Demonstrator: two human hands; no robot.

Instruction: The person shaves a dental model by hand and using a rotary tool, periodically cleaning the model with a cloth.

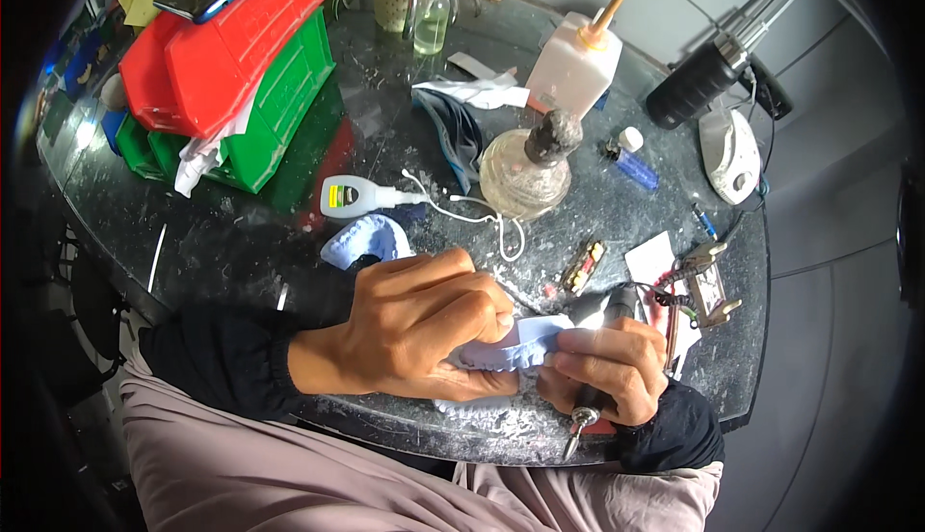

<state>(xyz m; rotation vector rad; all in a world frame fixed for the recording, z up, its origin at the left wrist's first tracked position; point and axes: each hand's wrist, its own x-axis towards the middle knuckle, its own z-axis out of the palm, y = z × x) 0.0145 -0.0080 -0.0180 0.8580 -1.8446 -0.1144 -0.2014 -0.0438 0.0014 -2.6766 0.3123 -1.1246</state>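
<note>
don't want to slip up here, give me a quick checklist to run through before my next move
1. Light-blue, curved plaster dental cast steadied: ok, left hand and right hand both hold it.
2. Slim black handpiece pointed away from the cast: ok, its pointed silver metal tip faces the lap.
3. Tip stopped: cannot tell from one still.
4. Dark speckled bench top clean: not ok, white dust and crumbs lie around.
5. White squeeze bottle with narrow nozzle closed: cannot tell.
</note>
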